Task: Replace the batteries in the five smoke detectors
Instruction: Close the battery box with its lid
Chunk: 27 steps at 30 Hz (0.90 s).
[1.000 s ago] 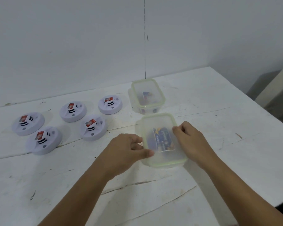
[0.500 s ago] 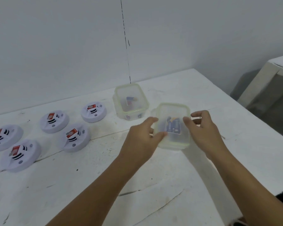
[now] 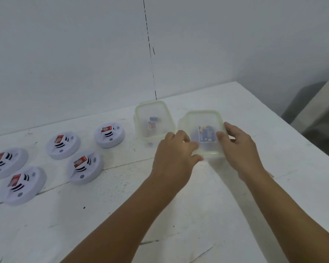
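Two hands, left hand [image 3: 174, 154] and right hand [image 3: 237, 147], gripped the battery box [image 3: 202, 118], now moved beside the second box [image 3: 153, 111]; five detectors [image 3: 85, 168] remained untouched on bench [image 3: 273, 186].

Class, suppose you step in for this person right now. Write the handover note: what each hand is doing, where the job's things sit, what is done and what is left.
Left hand and right hand grip opposite sides of the right box, which holds batteries.
The other box stands just left of it, with a few small items inside.
Five smoke detectors lie in a group on the left of the table, none being handled.
Done: nothing visible on any detector.
Left: open the box, then change all five batteries.
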Each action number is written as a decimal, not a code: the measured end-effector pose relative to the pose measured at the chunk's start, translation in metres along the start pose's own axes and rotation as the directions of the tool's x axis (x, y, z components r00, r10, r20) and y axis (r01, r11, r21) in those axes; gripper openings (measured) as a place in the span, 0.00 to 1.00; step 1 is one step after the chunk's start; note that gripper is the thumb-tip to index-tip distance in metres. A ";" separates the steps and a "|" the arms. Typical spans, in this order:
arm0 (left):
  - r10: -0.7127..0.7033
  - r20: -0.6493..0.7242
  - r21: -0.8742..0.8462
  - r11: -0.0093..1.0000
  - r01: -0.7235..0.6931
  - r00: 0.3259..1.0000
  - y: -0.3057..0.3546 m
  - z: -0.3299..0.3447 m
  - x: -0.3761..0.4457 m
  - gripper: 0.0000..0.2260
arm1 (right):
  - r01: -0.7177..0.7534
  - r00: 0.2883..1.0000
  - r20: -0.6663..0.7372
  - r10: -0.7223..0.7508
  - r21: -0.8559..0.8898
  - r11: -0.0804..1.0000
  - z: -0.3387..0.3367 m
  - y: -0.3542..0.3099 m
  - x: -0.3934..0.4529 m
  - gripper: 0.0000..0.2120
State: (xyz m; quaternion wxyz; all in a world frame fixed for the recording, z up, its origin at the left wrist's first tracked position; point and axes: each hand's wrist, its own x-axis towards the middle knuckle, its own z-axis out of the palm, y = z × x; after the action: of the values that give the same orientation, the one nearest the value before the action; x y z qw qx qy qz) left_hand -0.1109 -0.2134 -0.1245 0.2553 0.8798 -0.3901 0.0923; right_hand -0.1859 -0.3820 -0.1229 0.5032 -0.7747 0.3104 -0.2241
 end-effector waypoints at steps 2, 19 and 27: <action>0.030 -0.064 0.056 0.998 -0.026 0.998 0.002 0.008 0.011 0.14 | -0.009 1.000 0.016 0.009 0.006 1.000 0.004 -0.001 0.015 0.21; -0.042 0.068 0.357 0.934 0.015 0.997 0.010 0.010 0.077 0.14 | -0.023 0.986 0.163 0.026 -0.024 0.999 0.034 -0.014 0.102 0.23; -0.072 0.065 0.378 0.925 0.042 0.995 0.004 0.012 0.082 0.14 | -0.025 0.990 0.138 0.033 -0.058 0.998 0.040 -0.021 0.101 0.20</action>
State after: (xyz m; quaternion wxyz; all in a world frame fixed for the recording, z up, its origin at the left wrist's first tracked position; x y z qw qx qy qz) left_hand -0.0588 -0.2747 -0.1039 0.0693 0.9264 -0.3489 0.1237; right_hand -0.0824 -0.4214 -0.1164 0.5047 -0.7978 0.2921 -0.1534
